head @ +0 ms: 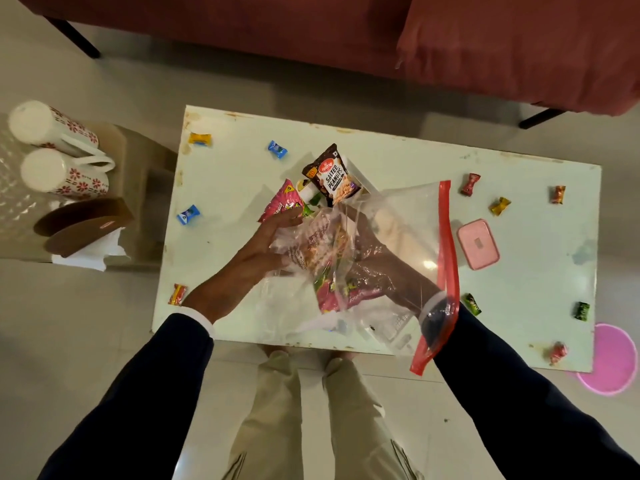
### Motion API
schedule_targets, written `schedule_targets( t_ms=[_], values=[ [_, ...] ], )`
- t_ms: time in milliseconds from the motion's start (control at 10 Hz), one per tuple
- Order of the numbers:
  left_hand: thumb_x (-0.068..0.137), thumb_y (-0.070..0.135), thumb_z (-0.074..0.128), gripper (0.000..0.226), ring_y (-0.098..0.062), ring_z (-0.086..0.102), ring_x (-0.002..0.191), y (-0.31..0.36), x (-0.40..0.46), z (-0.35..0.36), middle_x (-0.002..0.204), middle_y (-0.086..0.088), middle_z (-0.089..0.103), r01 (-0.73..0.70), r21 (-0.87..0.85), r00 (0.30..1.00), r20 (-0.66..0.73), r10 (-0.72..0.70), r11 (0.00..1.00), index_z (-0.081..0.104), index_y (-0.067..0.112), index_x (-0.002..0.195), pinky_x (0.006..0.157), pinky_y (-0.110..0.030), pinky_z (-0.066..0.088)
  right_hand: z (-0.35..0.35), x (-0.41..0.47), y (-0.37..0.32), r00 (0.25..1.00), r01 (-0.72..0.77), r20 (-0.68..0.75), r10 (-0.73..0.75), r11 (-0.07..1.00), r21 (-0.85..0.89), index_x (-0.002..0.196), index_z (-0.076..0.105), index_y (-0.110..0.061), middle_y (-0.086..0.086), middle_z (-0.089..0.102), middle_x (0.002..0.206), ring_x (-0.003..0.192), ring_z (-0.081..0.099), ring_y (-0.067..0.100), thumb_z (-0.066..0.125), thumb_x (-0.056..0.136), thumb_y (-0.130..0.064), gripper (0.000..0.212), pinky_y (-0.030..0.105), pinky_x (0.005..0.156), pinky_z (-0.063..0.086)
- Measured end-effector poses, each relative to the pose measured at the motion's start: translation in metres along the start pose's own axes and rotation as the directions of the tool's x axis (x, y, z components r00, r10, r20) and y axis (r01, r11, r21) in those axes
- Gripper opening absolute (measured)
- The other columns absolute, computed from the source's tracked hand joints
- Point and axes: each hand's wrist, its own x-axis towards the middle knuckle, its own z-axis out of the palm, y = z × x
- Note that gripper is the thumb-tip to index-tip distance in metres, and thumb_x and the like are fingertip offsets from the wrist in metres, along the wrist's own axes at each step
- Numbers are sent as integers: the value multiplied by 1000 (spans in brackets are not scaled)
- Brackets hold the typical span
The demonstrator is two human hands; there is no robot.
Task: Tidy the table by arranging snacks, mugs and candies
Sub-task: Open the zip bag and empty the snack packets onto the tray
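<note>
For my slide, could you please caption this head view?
Right hand inside a clear zip bag with snack packets, left hand steadying it, candies scattered over the white table.

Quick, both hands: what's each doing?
Left hand: open, fingers pressing clear zip bag with red seal.
Right hand: inside that bag; grip cannot be told.

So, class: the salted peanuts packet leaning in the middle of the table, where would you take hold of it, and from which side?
Pinch the salted peanuts packet at its upper sealed edge, coming from the far side of the table. That flat top edge stands free, while its lower end is tucked among other packets and behind the clear zip bag.
</note>
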Motion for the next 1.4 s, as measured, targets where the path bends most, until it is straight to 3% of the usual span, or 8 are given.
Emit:
schedule_targets(
  t_ms=[200,300,400,500,700,900,1200,1400],
  values=[
    [62,40,94,122,11,39,127,7,13,33,150,26,30,68,375,995,43,-90,924,12,50,152,103,-18,40,7,5,10,995,-63,-76,60,997,-41,148,29,-18,33,46,98,78,46,24,70,55,-25,102,31,60,40],
    [64,39,93,121,9,45,112,6,17,29,132,28,39,51,479,998,11,-65,876,12,49,153,84,-7,40,10,4,1,996,-53,-83,41,988,-145,150,27,-12,44,43,122,88,50,44,74,58,-14,103,48,68,48],
    [69,50,86,102,-5,49,113,-3,17,13,134,19,49,70,611,998,-43,-55,789,22,55,148,86,-22,44,-3,0,-6,999,-27,-49,11,941,-337,143,35,-21,16,63,110,89,70,33,82,72,-7,86,48,86,59],
    [80,44,79,66,-15,57,110,-13,12,-15,126,6,60,146,582,983,-179,-49,800,44,58,134,91,-32,46,-26,0,-8,999,-5,-53,-14,941,-337,139,40,-8,10,67,111,90,71,9,77,81,4,69,13,90,51],
    [92,-6,55,42,-4,64,71,-15,-11,-55,84,15,74,-22,2,822,-569,19,1000,71,33,98,60,-19,52,-72,-5,-17,971,-125,-234,58,950,-285,111,45,-21,6,57,104,91,61,17,81,72,8,60,37,75,56],
    [101,25,57,30,-9,65,63,-13,-17,-76,101,10,72,-244,-433,732,-669,-129,868,61,17,130,61,-28,58,-98,11,12,797,-120,-517,311,921,369,84,52,-19,1,66,82,90,65,19,81,80,-37,34,38,84,54],
    [86,50,70,61,-22,62,85,-26,-17,-78,123,-4,64,-165,-484,768,-609,-195,859,60,19,138,54,-26,57,-61,59,37,702,-36,-593,395,851,524,97,60,-16,0,62,89,77,59,13,56,99,-41,25,24,62,51],
    [97,39,63,43,-19,70,101,-30,-14,-70,133,4,66,-154,-466,769,-610,-191,871,61,19,135,88,-43,57,-44,91,40,621,-146,-532,576,751,644,82,49,-15,1,45,64,49,36,16,52,102,-41,32,26,52,32]
  ],
)
